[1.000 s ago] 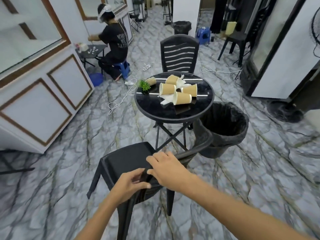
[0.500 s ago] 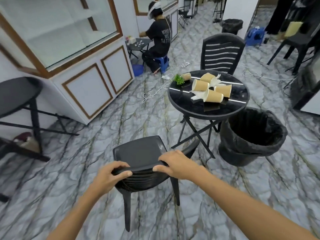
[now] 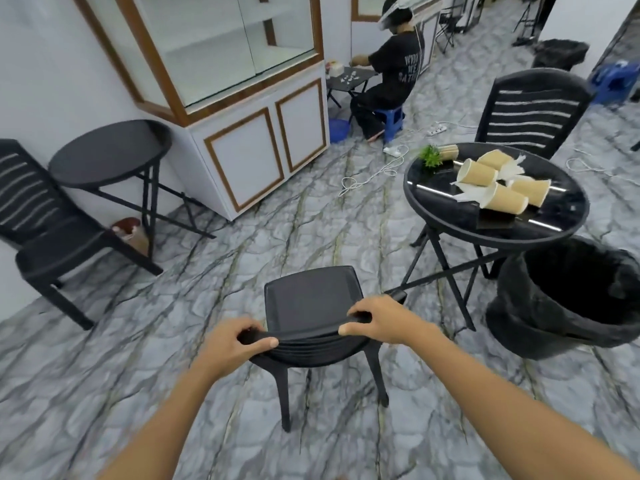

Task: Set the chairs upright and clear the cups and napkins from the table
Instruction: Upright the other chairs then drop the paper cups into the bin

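Four cups [image 3: 506, 202] on round black table [image 3: 433, 209], marble floor [image 3: 277, 237]

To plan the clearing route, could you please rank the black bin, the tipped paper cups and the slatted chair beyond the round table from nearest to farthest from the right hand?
From the right hand on the near chair's back:
1. Black bin, on the floor to its right.
2. Paper cups, on the table ahead-right.
3. Slatted chair, behind the table.
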Demonstrator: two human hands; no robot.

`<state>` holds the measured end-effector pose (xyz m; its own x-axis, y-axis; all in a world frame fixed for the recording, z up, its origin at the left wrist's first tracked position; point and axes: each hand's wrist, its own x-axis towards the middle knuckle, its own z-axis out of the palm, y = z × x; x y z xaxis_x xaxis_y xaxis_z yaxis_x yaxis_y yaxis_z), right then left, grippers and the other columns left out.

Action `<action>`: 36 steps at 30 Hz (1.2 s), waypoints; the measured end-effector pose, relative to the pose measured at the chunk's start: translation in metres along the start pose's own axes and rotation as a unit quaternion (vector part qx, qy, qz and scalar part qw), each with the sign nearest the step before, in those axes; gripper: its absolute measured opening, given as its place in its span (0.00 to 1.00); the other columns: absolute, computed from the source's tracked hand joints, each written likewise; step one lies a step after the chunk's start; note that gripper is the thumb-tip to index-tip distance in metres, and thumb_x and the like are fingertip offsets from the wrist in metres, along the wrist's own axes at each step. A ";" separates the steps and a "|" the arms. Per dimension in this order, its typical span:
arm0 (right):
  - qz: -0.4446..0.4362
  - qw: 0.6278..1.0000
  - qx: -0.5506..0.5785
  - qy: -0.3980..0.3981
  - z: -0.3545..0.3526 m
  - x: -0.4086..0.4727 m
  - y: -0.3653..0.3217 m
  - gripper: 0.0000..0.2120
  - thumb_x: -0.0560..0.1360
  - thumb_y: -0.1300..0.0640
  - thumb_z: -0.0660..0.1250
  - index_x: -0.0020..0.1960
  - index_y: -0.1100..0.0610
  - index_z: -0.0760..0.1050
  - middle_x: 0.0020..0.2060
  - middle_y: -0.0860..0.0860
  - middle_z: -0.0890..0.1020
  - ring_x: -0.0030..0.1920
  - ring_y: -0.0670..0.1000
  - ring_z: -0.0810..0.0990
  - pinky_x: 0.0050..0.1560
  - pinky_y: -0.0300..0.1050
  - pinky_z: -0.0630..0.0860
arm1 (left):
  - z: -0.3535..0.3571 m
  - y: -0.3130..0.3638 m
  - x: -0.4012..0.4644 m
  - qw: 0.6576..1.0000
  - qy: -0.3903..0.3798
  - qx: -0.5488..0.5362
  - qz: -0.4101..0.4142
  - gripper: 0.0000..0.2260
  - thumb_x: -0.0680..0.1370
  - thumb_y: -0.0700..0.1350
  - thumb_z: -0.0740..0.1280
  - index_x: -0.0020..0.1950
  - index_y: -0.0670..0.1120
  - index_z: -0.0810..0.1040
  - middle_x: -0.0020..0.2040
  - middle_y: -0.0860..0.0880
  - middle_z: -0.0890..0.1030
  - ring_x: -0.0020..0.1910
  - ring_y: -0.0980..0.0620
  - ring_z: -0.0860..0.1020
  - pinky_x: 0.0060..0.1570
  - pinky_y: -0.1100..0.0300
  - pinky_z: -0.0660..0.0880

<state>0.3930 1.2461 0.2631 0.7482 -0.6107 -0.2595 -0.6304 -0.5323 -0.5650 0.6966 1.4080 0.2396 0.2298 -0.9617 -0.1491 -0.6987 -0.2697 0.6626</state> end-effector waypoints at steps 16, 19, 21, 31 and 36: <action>0.010 0.994 0.066 0.089 -0.007 0.005 0.052 0.26 0.63 0.27 0.72 0.47 0.47 0.82 0.41 0.45 0.82 0.45 0.43 0.79 0.50 0.47 0.77 | 0.011 -0.006 0.001 0.997 0.047 -0.052 0.035 0.19 0.65 0.69 0.69 0.41 0.54 0.81 0.48 0.59 0.81 0.48 0.56 0.76 0.44 0.61 0.71; 0.028 0.990 0.079 0.110 -0.006 0.006 0.058 0.26 0.60 0.26 0.73 0.44 0.46 0.81 0.40 0.45 0.82 0.44 0.43 0.78 0.50 0.48 0.77 | 0.015 -0.013 0.000 0.997 0.064 -0.044 0.029 0.19 0.64 0.71 0.69 0.42 0.58 0.81 0.50 0.64 0.80 0.50 0.60 0.76 0.48 0.63 0.70; 0.023 0.989 0.077 0.127 -0.001 0.005 0.060 0.30 0.59 0.24 0.71 0.42 0.51 0.81 0.38 0.49 0.81 0.42 0.46 0.76 0.48 0.48 0.74 | 0.017 -0.020 0.001 0.996 0.075 -0.047 0.026 0.21 0.63 0.74 0.69 0.43 0.59 0.82 0.47 0.61 0.81 0.50 0.60 0.76 0.49 0.63 0.69; -0.004 0.964 0.109 0.244 0.022 -0.011 0.078 0.26 0.61 0.27 0.73 0.42 0.49 0.80 0.38 0.47 0.79 0.46 0.49 0.75 0.47 0.42 0.72 | 0.025 -0.014 0.013 0.993 0.096 -0.044 0.056 0.14 0.66 0.68 0.71 0.43 0.62 0.81 0.53 0.63 0.81 0.54 0.56 0.77 0.52 0.69 0.68; 0.008 0.948 0.122 0.293 0.005 -0.036 0.090 0.19 0.62 0.29 0.73 0.40 0.41 0.75 0.36 0.41 0.77 0.43 0.45 0.74 0.45 0.38 0.70 | 0.031 0.015 0.044 0.990 0.076 -0.043 0.107 0.14 0.68 0.69 0.70 0.42 0.61 0.82 0.46 0.58 0.82 0.51 0.55 0.77 0.51 0.64 0.70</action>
<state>0.3103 1.2233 0.2180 0.4507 -0.8765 0.1692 -0.5205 -0.4120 -0.7479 0.6755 1.3603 0.2204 0.1865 -0.9765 0.1082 -0.6836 -0.0499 0.7282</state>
